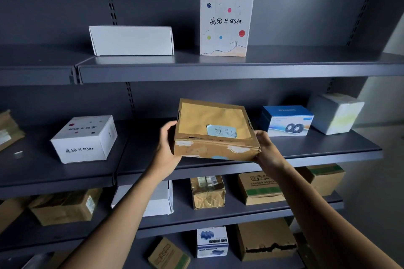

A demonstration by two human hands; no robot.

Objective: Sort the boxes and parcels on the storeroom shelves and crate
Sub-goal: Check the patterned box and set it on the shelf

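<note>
The worn brown box [215, 135] is held tilted at the front edge of the middle shelf [317, 150]. The left hand [167, 148] grips its 9 o'clock side and the right hand [265, 148] its 4 o'clock corner, fingers curled round it. A blue speaker box [287, 121] stands at its 3 o'clock.

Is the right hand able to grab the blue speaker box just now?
Probably not yet: the right hand and the left hand both hold the brown box. The blue speaker box stands close by, with nothing between.
</note>
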